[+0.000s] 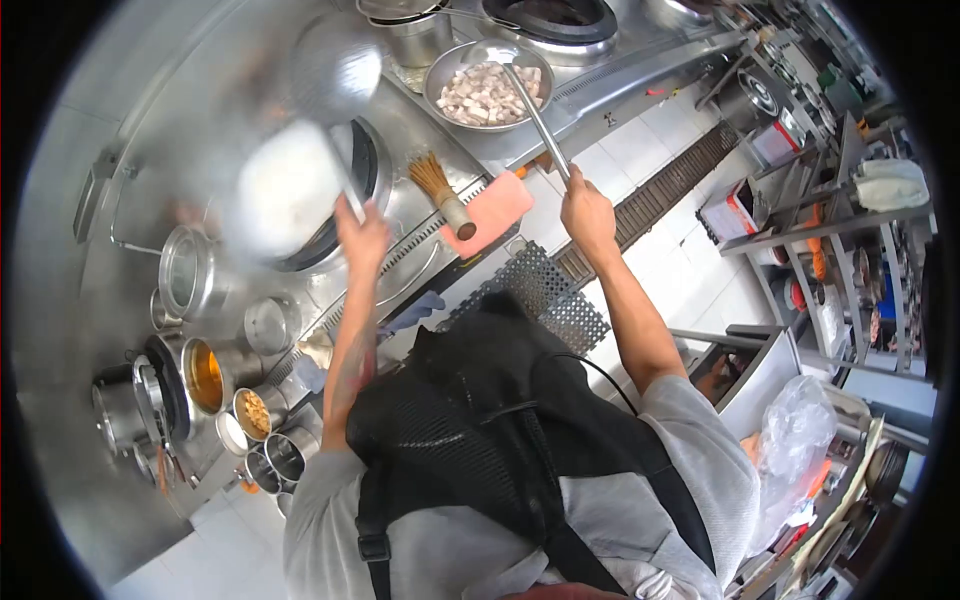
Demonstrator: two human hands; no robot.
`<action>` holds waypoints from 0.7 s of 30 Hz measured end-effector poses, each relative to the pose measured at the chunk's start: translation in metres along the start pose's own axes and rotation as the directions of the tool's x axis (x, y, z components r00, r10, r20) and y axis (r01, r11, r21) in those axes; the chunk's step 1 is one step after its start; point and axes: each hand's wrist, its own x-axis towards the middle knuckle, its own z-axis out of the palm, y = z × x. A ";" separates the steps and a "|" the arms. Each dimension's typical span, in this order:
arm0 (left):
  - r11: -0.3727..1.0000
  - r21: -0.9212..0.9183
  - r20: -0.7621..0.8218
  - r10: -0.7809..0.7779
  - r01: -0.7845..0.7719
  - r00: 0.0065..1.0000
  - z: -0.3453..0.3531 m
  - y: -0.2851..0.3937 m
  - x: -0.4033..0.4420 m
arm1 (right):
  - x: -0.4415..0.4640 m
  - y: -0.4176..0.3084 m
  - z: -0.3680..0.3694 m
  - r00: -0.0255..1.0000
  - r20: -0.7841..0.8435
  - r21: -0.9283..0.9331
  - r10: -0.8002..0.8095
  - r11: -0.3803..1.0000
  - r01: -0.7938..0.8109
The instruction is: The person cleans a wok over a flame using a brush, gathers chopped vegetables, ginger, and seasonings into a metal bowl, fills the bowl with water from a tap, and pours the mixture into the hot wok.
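Note:
My left hand (362,238) is closed around the metal handle of a wok (285,190), which is smeared by motion and looks white inside. It is raised over a black burner ring (378,165). My right hand (588,212) grips the long steel handle of a ladle (540,122). The ladle's head reaches over a round metal bowl (428,88) holding pale diced meat (495,95). Between my hands lie a bamboo brush (440,195) and a pink cloth (498,212) at the stove's front edge.
A pot of orange liquid (203,378), a small container of golden bits (255,412) and several steel pots stand at left. Another wok burner (552,22) is at the top. Metal shelves (840,235) with goods line the right, beyond a floor drain grate (665,190).

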 end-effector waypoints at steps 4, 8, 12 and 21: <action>0.986 -0.163 -0.200 -0.062 0.029 0.978 -0.106 0.006 -0.100 | -0.030 0.015 0.009 1.000 0.003 0.145 -0.028 0.989 0.027; 0.954 -0.158 -0.499 -0.300 0.255 0.813 -0.202 0.006 -0.194 | -0.058 -0.014 0.039 0.971 0.235 0.432 -0.047 0.900 -0.061; 0.784 -0.496 -0.412 -0.591 0.373 0.694 -0.281 -0.050 -0.216 | -0.037 -0.086 0.029 0.801 0.596 0.676 -0.055 0.572 -0.464; 0.271 0.862 -0.473 0.122 0.429 0.873 -0.390 -0.155 -0.212 | -0.031 -0.146 -0.019 0.767 0.629 0.676 -0.129 0.579 -0.457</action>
